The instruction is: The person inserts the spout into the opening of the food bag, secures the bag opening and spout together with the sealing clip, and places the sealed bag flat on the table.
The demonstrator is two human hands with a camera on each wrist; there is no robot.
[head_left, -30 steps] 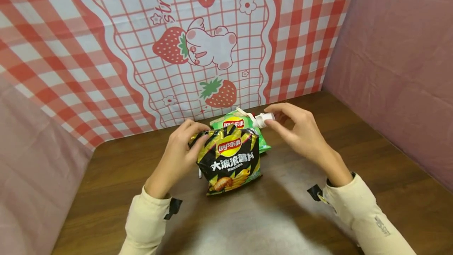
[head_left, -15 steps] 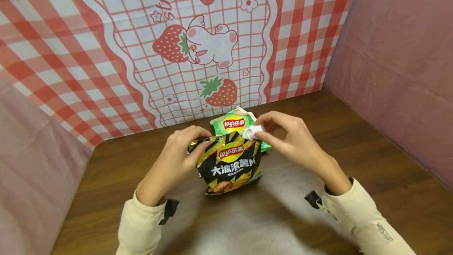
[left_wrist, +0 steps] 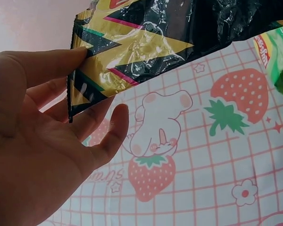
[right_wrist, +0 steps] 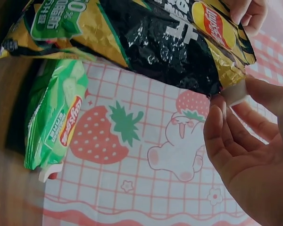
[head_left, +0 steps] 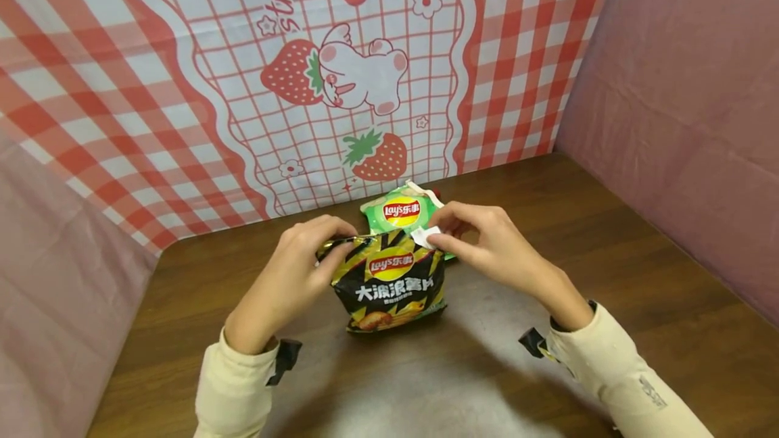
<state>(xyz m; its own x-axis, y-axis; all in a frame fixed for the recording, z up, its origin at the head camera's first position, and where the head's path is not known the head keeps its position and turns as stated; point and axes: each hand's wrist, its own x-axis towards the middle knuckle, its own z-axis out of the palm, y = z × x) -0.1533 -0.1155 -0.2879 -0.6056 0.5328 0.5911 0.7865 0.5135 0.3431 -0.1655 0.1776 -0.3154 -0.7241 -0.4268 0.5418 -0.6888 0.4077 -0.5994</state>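
A black and yellow Lay's chip bag (head_left: 389, 293) stands upright on the table, its top edge toward the back. My left hand (head_left: 298, 265) pinches the bag's upper left corner; in the left wrist view the fingers (left_wrist: 66, 61) lie on both sides of the foil (left_wrist: 146, 52). At the upper right corner, my right hand (head_left: 493, 245) holds a small white piece (head_left: 424, 237) between thumb and fingers. That white piece (right_wrist: 236, 93) meets the bag's corner in the right wrist view. Its exact kind is not clear, since the fingers cover much of it.
Behind the black bag stands a green Lay's bag (head_left: 380, 220) with a white strip (head_left: 422, 191) along its top and a red bit at the end. The brown wooden table (head_left: 231, 330) runs back to a strawberry-print cloth (head_left: 517, 73). Pink cloth (head_left: 688, 120) hangs on the right.
My right hand has brought the white piece left and down from beside the green bag to the black bag's upper right corner. The left hand still grips its corner, slightly lower and farther left.
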